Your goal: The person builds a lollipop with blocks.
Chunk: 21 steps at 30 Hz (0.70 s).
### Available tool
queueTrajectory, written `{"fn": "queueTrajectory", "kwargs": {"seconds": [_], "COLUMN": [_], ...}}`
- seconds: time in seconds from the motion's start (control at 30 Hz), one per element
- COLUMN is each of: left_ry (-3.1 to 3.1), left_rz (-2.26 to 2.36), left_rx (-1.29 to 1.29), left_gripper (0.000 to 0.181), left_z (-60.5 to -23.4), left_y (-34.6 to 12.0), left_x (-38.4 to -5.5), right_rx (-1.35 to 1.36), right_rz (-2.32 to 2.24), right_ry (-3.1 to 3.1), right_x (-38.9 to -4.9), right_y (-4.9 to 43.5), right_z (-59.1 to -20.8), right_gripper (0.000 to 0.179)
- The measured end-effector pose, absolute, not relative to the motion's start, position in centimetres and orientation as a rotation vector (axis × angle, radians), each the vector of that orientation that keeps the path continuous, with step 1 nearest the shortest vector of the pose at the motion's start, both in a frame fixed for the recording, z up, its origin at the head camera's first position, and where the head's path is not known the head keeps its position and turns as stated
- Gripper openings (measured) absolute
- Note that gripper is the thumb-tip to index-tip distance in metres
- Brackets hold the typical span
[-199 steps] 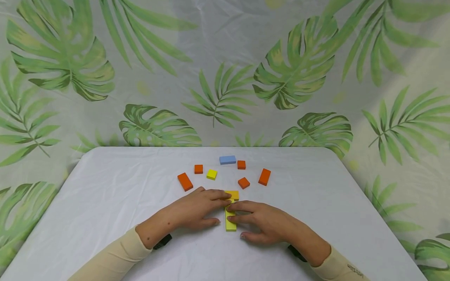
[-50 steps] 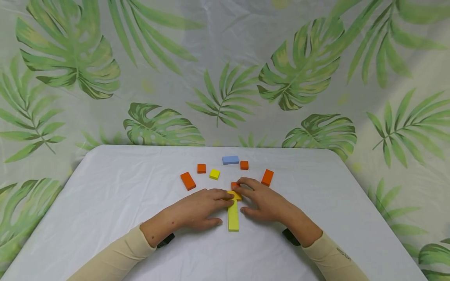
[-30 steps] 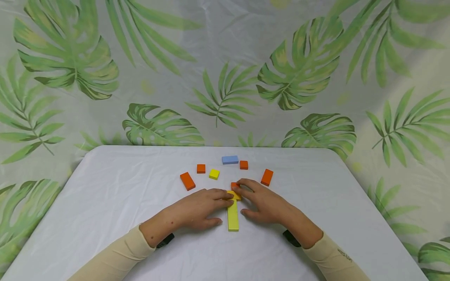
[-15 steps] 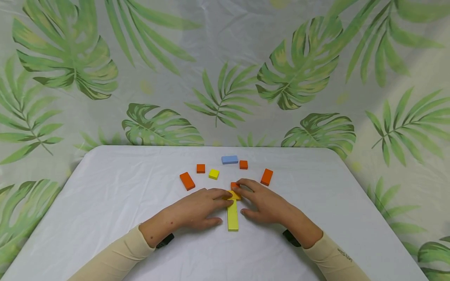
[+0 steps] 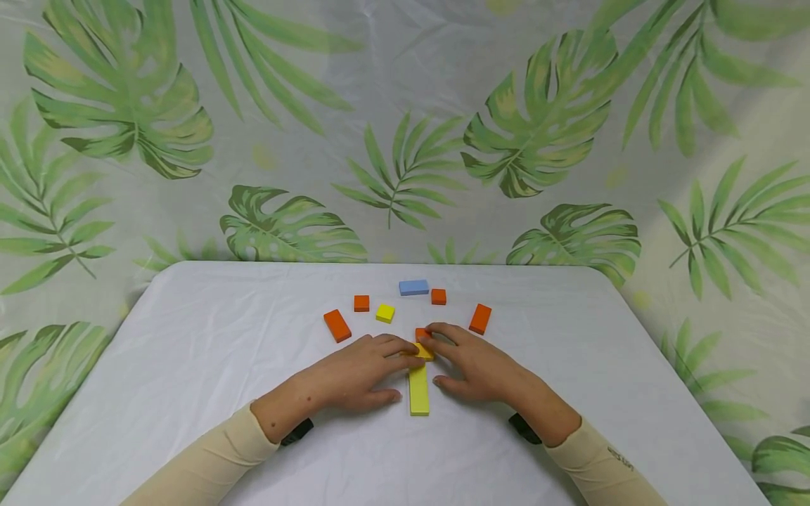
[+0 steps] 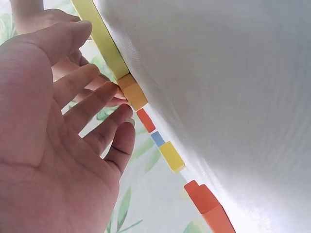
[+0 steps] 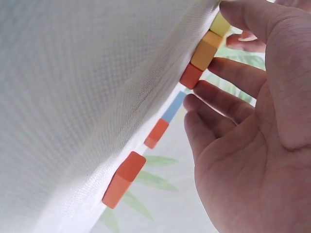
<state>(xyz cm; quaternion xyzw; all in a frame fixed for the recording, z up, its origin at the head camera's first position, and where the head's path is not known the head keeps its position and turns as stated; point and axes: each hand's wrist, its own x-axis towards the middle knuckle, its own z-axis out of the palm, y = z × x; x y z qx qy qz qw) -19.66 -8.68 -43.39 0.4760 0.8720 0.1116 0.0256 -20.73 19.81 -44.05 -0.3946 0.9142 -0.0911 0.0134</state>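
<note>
A long pale yellow block (image 5: 419, 393) lies lengthwise on the white table, with an amber block (image 5: 427, 353) set crosswise against its far end. Beyond the amber block, a small orange-red block (image 5: 422, 333) (image 7: 191, 76) sits up against it. My left hand (image 5: 357, 374) (image 6: 58, 141) spreads over the left side, its fingers extended and the fingertips on the amber block and the yellow block's far end. My right hand (image 5: 484, 365) (image 7: 262, 121) comes from the right, fingertips on the small orange-red block and at the amber block's right edge, thumb apart.
Farther out lie a blue block (image 5: 413, 287), small orange-red blocks (image 5: 361, 303) (image 5: 439, 296) and a small yellow block (image 5: 384, 313). Long orange-red blocks stand at the left (image 5: 337, 325) and right (image 5: 480, 319). A leaf-patterned cloth (image 5: 405, 176) hangs behind the table.
Since the oldest frame, my right hand has left the yellow block and the small orange-red block has come leftward against the amber one. Lately my left fingers have shifted slightly rightward.
</note>
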Motion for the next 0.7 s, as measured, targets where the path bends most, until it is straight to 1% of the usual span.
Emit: {"fn": "queueTrajectory", "kwargs": {"seconds": [0.3, 0.7], "left_ry": [2.829, 2.994], "left_rz": [0.418, 0.448], "left_rx": [1.339, 1.142], "left_gripper": [0.051, 0.055], "left_z": [-42.9, -42.9], "left_y": [-9.4, -10.3], "left_x": [-20.6, -22.0], "right_rx": [-1.236, -1.228], "right_rz": [-0.269, -0.255], "right_ry": [2.852, 2.862], "right_x": [-20.8, -20.7], "right_y": [19.8, 19.7], "right_z": [-44.1, -44.0], "right_gripper": [0.068, 0.07]}}
